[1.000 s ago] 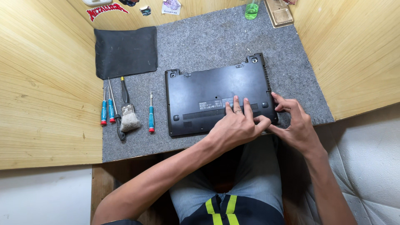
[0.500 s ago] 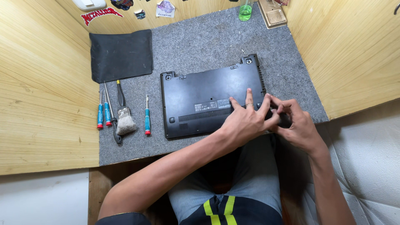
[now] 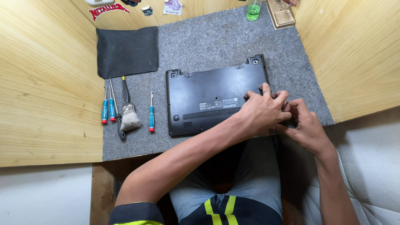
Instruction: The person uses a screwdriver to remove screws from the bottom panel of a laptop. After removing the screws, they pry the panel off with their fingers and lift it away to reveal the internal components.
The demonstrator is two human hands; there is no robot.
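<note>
A black laptop (image 3: pixel 208 96) lies upside down on a grey felt mat (image 3: pixel 208 41), its base cover facing up. My left hand (image 3: pixel 262 112) reaches across from the left and lies over the laptop's near right corner, fingers curled at the right edge. A ring shows on one finger. My right hand (image 3: pixel 304 125) sits just to the right of it, fingers bent in against the same corner and touching the left hand's fingertips. The corner itself is hidden under both hands.
Left of the laptop lie three blue-handled screwdrivers (image 3: pixel 104 110) (image 3: pixel 111 109) (image 3: pixel 151 114) and a small brush (image 3: pixel 128 112). A black cloth (image 3: pixel 127 50) lies at the mat's back left. A green bottle (image 3: pixel 253 10) and a wooden tray (image 3: pixel 283 14) stand at the back. Wooden walls (image 3: pixel 354 54) flank both sides.
My left hand has slid right, from the laptop's front edge onto its near right corner. My right hand has closed in against it. The laptop stays put.
</note>
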